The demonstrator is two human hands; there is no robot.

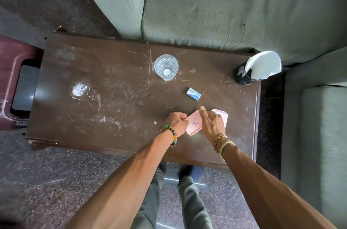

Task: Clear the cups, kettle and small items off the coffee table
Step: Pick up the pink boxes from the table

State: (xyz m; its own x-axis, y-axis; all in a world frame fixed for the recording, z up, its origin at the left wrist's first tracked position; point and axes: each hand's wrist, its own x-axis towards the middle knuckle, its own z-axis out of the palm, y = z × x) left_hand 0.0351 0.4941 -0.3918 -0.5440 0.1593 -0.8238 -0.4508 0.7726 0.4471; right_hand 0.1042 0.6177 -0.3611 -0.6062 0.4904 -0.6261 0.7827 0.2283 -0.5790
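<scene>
Pink flat plastic case point(193, 128) is being pinched by left fingers point(182, 116); right fingers point(202, 112) are hovering, hold unclear. Beyond them, clear glass tumbler point(166, 66) and small blue-white box point(193, 94) are awaiting clearing.

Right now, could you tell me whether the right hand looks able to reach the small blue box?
Probably yes: the right hand sits at the pink case, and the small blue box lies just beyond it on the table, nothing between them.

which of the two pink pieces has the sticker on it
The darker pink piece, which the left hand grips by its edge, bears the sticker. The paler pink piece, partly hidden behind the right hand, shows none.
</scene>
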